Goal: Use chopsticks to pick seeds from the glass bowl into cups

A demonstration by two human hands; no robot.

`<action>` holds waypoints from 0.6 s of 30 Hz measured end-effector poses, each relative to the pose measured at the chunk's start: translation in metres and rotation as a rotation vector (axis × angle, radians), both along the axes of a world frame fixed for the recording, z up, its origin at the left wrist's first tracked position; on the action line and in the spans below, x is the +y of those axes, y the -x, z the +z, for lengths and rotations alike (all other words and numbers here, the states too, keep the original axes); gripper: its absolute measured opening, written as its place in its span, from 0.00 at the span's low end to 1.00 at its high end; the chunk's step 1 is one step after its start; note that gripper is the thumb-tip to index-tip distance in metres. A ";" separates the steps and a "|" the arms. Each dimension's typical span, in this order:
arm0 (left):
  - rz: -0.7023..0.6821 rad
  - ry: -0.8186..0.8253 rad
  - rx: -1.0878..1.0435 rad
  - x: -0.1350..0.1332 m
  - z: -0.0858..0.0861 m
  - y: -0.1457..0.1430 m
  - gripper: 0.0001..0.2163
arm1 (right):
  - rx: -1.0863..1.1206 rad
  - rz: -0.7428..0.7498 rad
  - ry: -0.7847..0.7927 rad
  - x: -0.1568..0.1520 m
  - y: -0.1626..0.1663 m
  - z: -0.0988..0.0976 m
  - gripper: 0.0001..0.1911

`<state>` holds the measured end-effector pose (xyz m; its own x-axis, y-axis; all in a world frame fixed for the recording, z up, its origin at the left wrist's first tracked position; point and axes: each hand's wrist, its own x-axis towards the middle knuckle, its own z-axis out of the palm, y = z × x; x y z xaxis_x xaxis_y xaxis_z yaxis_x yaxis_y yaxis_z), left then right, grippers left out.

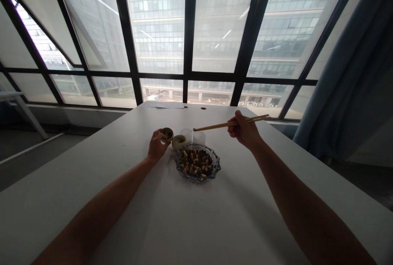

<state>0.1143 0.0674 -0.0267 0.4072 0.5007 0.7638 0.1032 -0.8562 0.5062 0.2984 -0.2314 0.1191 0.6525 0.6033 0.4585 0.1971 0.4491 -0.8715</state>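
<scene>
My left hand point(157, 147) is closed around a small dark-mouthed cup point(167, 134), tilted at the left of the group. Touching or close beside it is a second small tan cup point(178, 142). In my right hand point(242, 130) is a pair of chopsticks point(215, 126), pointing left. Their tips are together above two clear plastic cups, the left cup point(186, 135) and the right cup point(199, 138); a small dark bit seems to be at the tips. Nearer to me stands a scalloped glass bowl point(198, 180) holding peanuts and dark seeds point(196, 162).
Everything stands on a long white table point(172, 224). Papers point(164, 104) lie at its far end, near two dark round spots. Beyond are tall windows with black frames, a blue curtain point(344, 64) on the right and another white table point(27, 109) on the left.
</scene>
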 end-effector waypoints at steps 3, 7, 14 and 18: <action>0.011 0.041 0.007 -0.001 0.000 -0.002 0.12 | -0.044 -0.112 0.054 0.023 0.017 -0.010 0.32; 0.013 0.102 -0.007 -0.002 0.000 -0.004 0.16 | -0.152 -0.134 0.131 0.064 0.041 -0.023 0.33; -0.019 0.157 -0.052 -0.004 -0.004 -0.007 0.20 | -0.329 -0.022 0.218 0.129 0.050 -0.050 0.32; -0.017 0.159 -0.068 -0.005 -0.006 -0.008 0.20 | -0.426 0.020 0.318 0.145 0.043 -0.061 0.32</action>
